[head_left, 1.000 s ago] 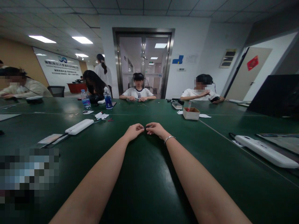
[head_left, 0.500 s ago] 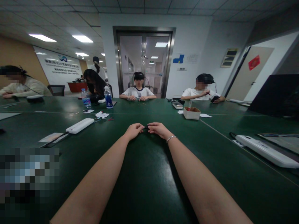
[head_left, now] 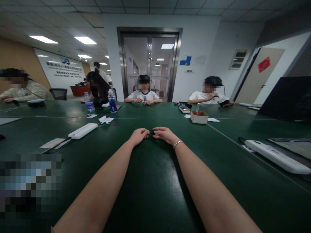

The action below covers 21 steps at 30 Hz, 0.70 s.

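Both my arms stretch forward over the dark green table. My left hand and my right hand meet fingertip to fingertip, pinching a small dark object between them just above the tabletop. The object is too small to tell what it is. A thin bracelet circles my right wrist.
A white power strip lies to the left, another to the right. A small cardboard box and two water bottles stand farther back. Several people sit around the table; a dark laptop lid stands at far right.
My hands have drawn slightly apart, so the small dark object now shows between the fingertips. A person standing at the back left has walked farther away.
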### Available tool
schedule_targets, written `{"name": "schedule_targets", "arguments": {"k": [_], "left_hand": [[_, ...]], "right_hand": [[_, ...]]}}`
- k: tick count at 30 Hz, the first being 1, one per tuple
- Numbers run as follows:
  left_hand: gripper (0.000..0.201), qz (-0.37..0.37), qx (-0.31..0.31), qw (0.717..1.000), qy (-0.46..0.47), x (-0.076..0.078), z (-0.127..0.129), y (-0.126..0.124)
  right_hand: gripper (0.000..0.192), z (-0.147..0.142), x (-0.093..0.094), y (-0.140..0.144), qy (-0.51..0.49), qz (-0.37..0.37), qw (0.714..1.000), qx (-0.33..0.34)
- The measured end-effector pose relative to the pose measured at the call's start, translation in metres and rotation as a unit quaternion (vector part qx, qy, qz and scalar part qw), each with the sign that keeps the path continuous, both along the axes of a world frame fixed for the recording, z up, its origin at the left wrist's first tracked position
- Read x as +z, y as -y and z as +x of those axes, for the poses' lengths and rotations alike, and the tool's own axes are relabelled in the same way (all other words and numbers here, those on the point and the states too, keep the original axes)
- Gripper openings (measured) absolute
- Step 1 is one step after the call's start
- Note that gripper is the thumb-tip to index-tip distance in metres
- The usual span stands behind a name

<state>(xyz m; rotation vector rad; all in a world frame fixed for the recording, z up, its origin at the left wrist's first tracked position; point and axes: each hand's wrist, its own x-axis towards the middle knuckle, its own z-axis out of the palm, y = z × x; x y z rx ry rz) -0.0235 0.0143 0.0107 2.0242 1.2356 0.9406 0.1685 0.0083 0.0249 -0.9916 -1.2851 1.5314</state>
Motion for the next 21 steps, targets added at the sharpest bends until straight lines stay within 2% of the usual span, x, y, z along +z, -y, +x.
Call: {"name": "schedule_targets", "arguments": {"k": [21], "left_hand": [[0.038,-0.011,0.01,1.0,-0.002,0.0001,-0.0008,0.0004]], "right_hand": [[0.021,0.0008,-0.0007,0.0,-0.001,0.009,1.0,0.012]]}}
